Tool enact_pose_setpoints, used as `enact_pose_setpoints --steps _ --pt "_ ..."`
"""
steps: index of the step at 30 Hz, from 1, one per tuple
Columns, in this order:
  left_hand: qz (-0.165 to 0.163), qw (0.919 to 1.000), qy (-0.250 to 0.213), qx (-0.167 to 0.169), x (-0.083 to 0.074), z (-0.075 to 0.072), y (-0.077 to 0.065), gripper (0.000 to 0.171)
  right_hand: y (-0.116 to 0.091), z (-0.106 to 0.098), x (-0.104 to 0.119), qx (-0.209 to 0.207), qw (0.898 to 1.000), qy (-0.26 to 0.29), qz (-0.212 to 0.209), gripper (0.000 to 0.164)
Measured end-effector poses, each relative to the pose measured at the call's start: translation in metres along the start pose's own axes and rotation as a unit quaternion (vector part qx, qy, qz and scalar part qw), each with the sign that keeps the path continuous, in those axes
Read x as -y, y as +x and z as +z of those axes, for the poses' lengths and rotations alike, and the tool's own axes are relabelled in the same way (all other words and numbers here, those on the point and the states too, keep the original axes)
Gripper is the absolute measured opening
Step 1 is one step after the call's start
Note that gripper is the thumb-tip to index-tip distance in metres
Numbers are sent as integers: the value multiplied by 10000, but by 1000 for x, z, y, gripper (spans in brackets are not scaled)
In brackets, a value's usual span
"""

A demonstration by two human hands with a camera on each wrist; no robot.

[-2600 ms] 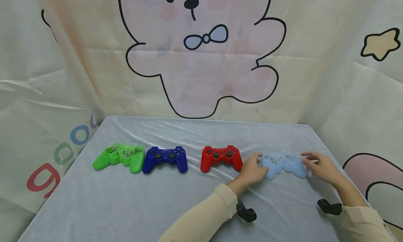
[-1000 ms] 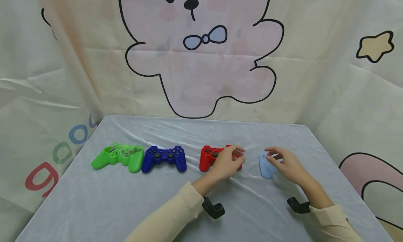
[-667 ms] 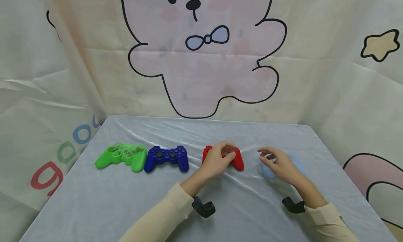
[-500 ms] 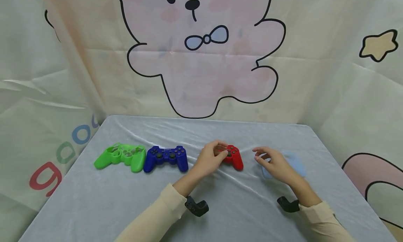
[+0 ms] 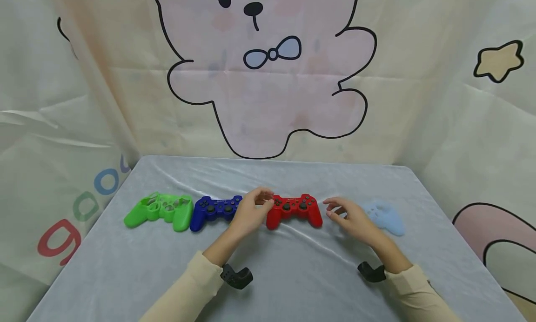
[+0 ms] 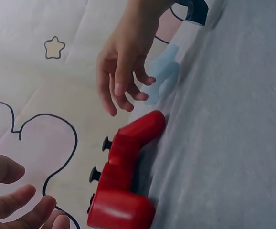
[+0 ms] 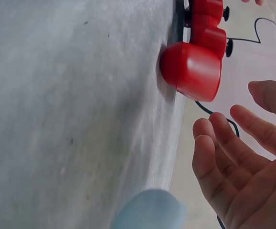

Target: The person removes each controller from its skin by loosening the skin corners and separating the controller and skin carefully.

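A red game controller (image 5: 294,209) lies on the table between my two hands. My left hand (image 5: 250,213) hovers at its left side, fingers loosely bent and holding nothing; in the head view it covers the right part of a blue game controller (image 5: 211,210). My right hand (image 5: 353,219) hangs just right of the red controller, fingers relaxed and apart, as the right wrist view shows over its red grip (image 7: 195,71). Behind that hand lies a pale blue controller cover (image 5: 387,217), partly hidden by it in the head view.
A bright green controller cover (image 5: 163,209) lies at the left end of the row, close beside the blue controller. The table (image 5: 293,275) has a grey cloth. A printed fabric backdrop (image 5: 268,94) stands behind it. A black camera (image 5: 237,276) sits on each wrist.
Both hands have moved left from the pale blue cover. The left hand passed over the red controller to its left side; the right hand came off the cover to the red controller's right side.
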State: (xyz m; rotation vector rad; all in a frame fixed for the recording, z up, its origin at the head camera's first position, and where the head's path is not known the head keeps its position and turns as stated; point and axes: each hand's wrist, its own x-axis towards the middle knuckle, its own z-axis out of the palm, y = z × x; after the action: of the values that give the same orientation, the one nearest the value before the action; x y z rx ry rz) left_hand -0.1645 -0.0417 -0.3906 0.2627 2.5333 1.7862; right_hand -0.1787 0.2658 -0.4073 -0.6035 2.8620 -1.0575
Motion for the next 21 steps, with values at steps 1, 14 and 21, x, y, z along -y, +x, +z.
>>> enact_pose_setpoints --steps 1,14,21 --pt "-42 10000 44 -31 2 -2 -1 26 1 1 0 15 10000 10 -32 33" --pt "-200 9988 406 194 20 -6 -8 53 10 13 5 447 9983 326 193 46" --pt "-511 9960 432 593 27 -2 -4 59 13 17 1 610 9971 441 53 56"
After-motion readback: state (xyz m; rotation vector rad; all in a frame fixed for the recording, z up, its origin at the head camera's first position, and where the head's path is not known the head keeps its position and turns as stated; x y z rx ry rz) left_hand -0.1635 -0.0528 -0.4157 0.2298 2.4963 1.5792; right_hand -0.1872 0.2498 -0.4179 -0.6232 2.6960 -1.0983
